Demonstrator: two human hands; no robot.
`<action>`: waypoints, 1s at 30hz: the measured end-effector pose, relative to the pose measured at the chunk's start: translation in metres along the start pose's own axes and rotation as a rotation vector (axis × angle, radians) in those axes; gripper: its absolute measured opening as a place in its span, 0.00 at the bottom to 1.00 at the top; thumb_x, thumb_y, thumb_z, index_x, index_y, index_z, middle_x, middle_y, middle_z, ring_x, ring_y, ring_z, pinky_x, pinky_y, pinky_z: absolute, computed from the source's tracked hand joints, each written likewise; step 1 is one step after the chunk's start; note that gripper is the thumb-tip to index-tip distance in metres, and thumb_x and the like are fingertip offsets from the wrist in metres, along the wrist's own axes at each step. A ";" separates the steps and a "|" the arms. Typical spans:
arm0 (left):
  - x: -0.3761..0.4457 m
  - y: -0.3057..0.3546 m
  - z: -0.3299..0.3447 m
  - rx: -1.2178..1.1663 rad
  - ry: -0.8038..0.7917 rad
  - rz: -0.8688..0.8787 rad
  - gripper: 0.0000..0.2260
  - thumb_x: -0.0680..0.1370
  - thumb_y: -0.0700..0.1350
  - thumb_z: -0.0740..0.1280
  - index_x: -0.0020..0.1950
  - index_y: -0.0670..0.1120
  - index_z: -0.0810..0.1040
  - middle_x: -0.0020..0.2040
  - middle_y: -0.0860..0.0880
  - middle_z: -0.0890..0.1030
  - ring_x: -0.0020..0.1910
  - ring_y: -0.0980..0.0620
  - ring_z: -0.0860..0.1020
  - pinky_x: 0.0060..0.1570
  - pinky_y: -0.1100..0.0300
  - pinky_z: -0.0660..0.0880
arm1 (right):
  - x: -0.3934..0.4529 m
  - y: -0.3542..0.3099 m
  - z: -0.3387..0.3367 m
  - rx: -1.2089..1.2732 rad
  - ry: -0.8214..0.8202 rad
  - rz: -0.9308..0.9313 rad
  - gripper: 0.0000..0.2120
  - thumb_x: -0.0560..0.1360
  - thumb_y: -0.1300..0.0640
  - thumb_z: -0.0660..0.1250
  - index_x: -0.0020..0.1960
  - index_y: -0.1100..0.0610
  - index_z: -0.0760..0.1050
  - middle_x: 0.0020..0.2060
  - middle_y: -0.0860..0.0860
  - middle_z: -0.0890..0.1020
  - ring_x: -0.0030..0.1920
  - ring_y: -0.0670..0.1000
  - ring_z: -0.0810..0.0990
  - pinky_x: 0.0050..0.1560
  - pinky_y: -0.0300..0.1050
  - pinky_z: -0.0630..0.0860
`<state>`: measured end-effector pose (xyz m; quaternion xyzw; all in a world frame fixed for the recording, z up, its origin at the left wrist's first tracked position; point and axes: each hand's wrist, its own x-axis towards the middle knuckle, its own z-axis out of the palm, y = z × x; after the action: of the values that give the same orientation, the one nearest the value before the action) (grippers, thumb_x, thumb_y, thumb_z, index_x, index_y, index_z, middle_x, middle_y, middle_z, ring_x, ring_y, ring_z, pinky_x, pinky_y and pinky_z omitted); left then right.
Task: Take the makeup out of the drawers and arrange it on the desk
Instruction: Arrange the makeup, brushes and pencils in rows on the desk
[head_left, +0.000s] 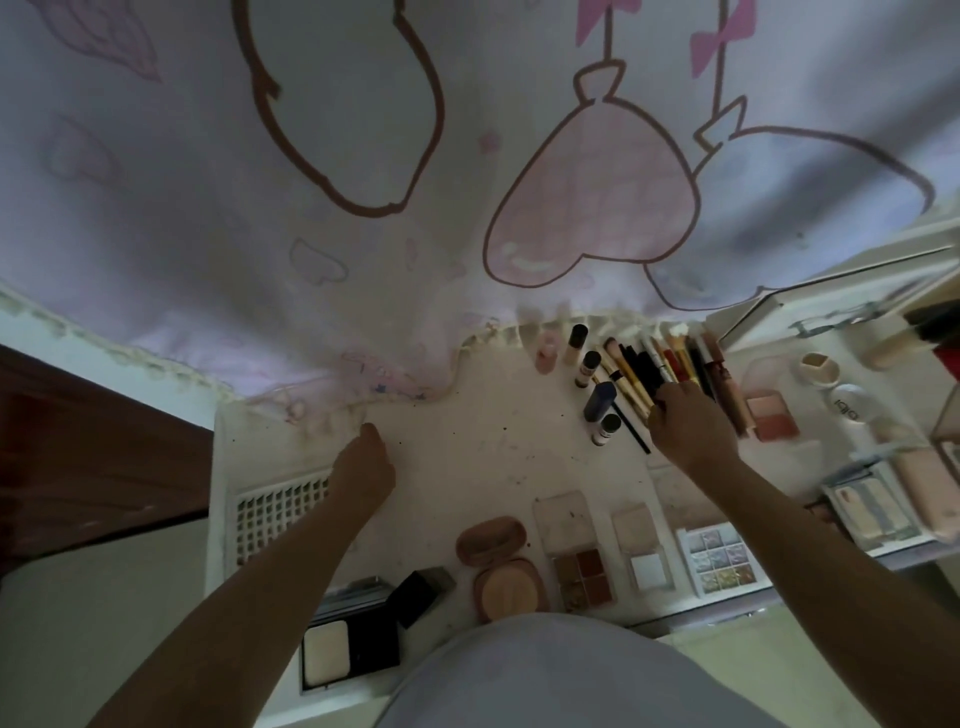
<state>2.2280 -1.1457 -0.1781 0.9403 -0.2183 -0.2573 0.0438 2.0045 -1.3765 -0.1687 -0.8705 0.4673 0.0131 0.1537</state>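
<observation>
The brushes and pencils (655, 366) fanned along the far edge of the counter (467, 447) looked light, thin and prone to rolling, best pinched mid-shaft. The right hand (688, 423) lay on their near ends, fingers curled, its hold unclear; the left hand (363, 460), loosely closed and empty, rested well apart

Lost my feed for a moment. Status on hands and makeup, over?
Right hand on the row of brushes at the desk's far edge. Left hand fisted, resting on bare desk. Palettes lined along the near edge. Nothing blocking.
</observation>
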 end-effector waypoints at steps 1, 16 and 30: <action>-0.002 0.006 -0.003 -0.113 0.006 0.015 0.10 0.77 0.38 0.61 0.56 0.36 0.65 0.56 0.35 0.76 0.57 0.38 0.75 0.49 0.54 0.70 | -0.001 -0.002 -0.004 0.044 0.077 -0.010 0.09 0.76 0.65 0.57 0.49 0.69 0.73 0.47 0.65 0.78 0.44 0.63 0.78 0.39 0.45 0.66; -0.088 0.119 -0.074 -0.442 0.109 0.737 0.18 0.69 0.41 0.74 0.46 0.45 0.64 0.44 0.50 0.70 0.32 0.64 0.70 0.38 0.76 0.69 | -0.039 -0.094 -0.096 0.527 -0.287 -0.411 0.13 0.77 0.54 0.59 0.33 0.47 0.68 0.26 0.44 0.73 0.24 0.39 0.72 0.29 0.31 0.69; -0.088 0.100 -0.078 -0.177 0.040 0.849 0.10 0.81 0.47 0.56 0.51 0.42 0.73 0.33 0.56 0.66 0.31 0.59 0.65 0.31 0.69 0.61 | -0.052 -0.084 -0.108 0.969 -0.204 -0.238 0.13 0.77 0.62 0.58 0.36 0.55 0.74 0.18 0.46 0.73 0.17 0.41 0.64 0.19 0.30 0.61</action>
<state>2.1604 -1.2004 -0.0509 0.7645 -0.5618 -0.2162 0.2304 2.0305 -1.3214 -0.0358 -0.7407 0.2998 -0.1377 0.5852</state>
